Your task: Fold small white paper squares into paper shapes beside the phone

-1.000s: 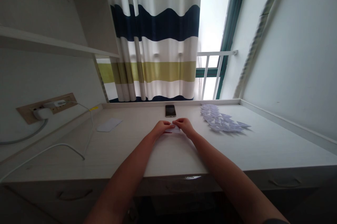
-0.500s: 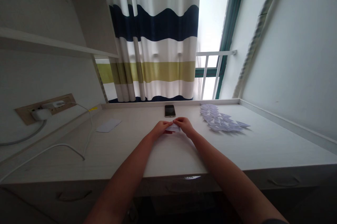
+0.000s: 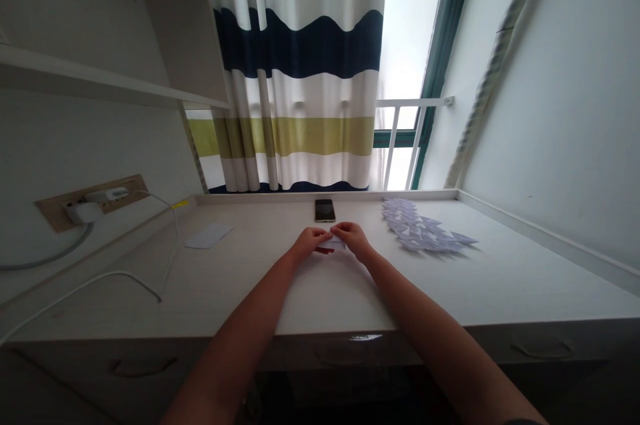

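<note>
Both my hands meet over the middle of the desk around a small piece of folded white paper. My left hand grips its left side, thumb on top and fingers beneath. From the right, the fingertips of my right hand pinch the paper's upper edge. Part of the paper is hidden by the fingers. Just beyond my hands lies a dark-screened phone. Off to the right, many folded white paper pieces with pointed ends lie in overlapping rows.
Flat white paper sheets lie on the desk at left. A white cable loops over the desk's left side from a wall socket. A low rim runs along the back, below a striped curtain.
The view has shifted slightly, so the scene sits a little further right. Both hands stay on the folded paper, with only slight finger movement.
</note>
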Tool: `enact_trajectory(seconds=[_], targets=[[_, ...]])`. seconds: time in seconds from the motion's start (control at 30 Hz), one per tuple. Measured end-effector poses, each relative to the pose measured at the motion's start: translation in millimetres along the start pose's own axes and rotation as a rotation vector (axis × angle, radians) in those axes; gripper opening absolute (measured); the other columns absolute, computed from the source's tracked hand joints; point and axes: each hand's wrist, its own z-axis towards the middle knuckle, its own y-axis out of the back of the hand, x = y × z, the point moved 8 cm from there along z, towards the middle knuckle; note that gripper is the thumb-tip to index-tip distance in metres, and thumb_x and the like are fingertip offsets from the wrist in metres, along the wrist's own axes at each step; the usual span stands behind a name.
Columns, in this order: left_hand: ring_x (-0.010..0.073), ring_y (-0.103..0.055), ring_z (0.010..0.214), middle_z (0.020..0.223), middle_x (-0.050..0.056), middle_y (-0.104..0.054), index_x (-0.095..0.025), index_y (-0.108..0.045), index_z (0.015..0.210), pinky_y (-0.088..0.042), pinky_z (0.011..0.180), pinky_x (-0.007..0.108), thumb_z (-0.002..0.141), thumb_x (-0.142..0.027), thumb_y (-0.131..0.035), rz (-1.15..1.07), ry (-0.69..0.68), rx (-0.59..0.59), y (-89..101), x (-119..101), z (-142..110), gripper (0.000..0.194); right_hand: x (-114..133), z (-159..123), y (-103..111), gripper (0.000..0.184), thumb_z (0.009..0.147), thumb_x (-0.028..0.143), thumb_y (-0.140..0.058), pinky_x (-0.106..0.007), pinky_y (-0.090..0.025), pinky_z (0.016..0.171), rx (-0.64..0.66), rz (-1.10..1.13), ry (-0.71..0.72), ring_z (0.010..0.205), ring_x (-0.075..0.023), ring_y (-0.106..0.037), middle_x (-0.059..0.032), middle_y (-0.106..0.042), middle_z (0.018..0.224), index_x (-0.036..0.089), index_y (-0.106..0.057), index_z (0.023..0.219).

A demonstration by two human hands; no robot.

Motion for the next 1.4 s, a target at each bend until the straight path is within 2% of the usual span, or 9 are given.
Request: enact_trajectory(seconds=[0.17, 0.37, 0.57, 0.73, 0.87, 1.07, 1.4], targets=[[0.0137, -0.055, 0.067, 0.064, 0.002, -0.056, -0.011, -0.064, 0.067, -0.049, 0.06, 0.027, 0.051, -0.043, -0.072, 0.067, 0.053, -0.062, 6.6, 3, -2, 0.037, -1, 2, -4, 0.02, 0.059, 0.033, -0.062, -0.023, -0.037, 0.054, 0.029, -0.004, 0.039, 0.054, -0.0093, -0.047, 0.0004, -0.057, 0.056, 0.013, -0.061, 0.062], [0.0147, -0.054, 0.073, 0.073, 0.004, -0.061, -0.012, -0.066, 0.071, -0.046, 0.066, 0.028, 0.049, -0.043, -0.073, 0.016, 0.047, -0.158, 17.3, 1, -1, 0.039, -5, 5, -8, 0.028, 0.062, 0.038, -0.061, -0.022, -0.038, 0.048, 0.089, 0.018, -0.004, 0.051, -0.0082, -0.046, -0.0003, -0.059, 0.058, 0.012, -0.065, 0.073], [0.0152, -0.054, 0.071, 0.07, 0.004, -0.06, -0.011, -0.065, 0.071, -0.045, 0.064, 0.028, 0.049, -0.041, -0.073, 0.034, 0.046, -0.193, 21.5, 2, 0, 0.038, -9, 9, -5, 0.02, 0.06, 0.031, -0.065, -0.024, -0.043, 0.05, 0.079, -0.004, 0.015, 0.049, -0.0089, -0.05, -0.0003, -0.058, 0.056, 0.013, -0.063, 0.067], [0.0143, -0.054, 0.07, 0.071, 0.003, -0.06, -0.013, -0.064, 0.072, -0.043, 0.061, 0.025, 0.051, -0.038, -0.071, 0.022, 0.048, -0.216, 23.9, 1, -2, 0.034, -4, 9, -8, 0.023, 0.059, 0.03, -0.066, -0.025, -0.045, 0.05, 0.117, -0.018, 0.131, 0.048, -0.01, -0.052, 0.0032, -0.056, 0.052, 0.015, -0.059, 0.076], [0.0114, -0.052, 0.065, 0.068, 0.002, -0.058, -0.012, -0.062, 0.071, -0.042, 0.061, 0.024, 0.051, -0.034, -0.071, -0.066, 0.081, -0.273, 30.5, 3, -3, 0.031, 7, 5, -13, 0.022, 0.057, 0.028, -0.068, -0.025, -0.046, 0.057, 0.177, -0.138, 0.276, 0.056, -0.0102, -0.054, 0.0006, -0.06, 0.063, 0.016, -0.06, 0.073], [0.01, -0.05, 0.062, 0.063, 0.001, -0.055, -0.012, -0.06, 0.067, -0.041, 0.06, 0.023, 0.047, -0.029, -0.073, -0.127, 0.104, -0.265, 31.7, 8, 0, 0.028, 10, 3, -12, 0.022, 0.062, 0.03, -0.066, -0.027, -0.047, 0.062, 0.186, -0.282, 0.316, 0.063, -0.0126, -0.057, -0.0041, -0.066, 0.074, 0.016, -0.064, 0.078], [0.012, -0.052, 0.063, 0.065, 0.002, -0.057, -0.013, -0.059, 0.065, -0.04, 0.058, 0.023, 0.049, -0.029, -0.071, -0.092, 0.105, -0.21, 26.8, 8, -1, 0.026, 22, -3, -10, 0.014, 0.072, 0.028, -0.056, -0.025, -0.045, 0.06, 0.119, -0.474, 0.393, 0.06, -0.0132, -0.058, -0.0031, -0.065, 0.066, 0.017, -0.065, 0.069]])
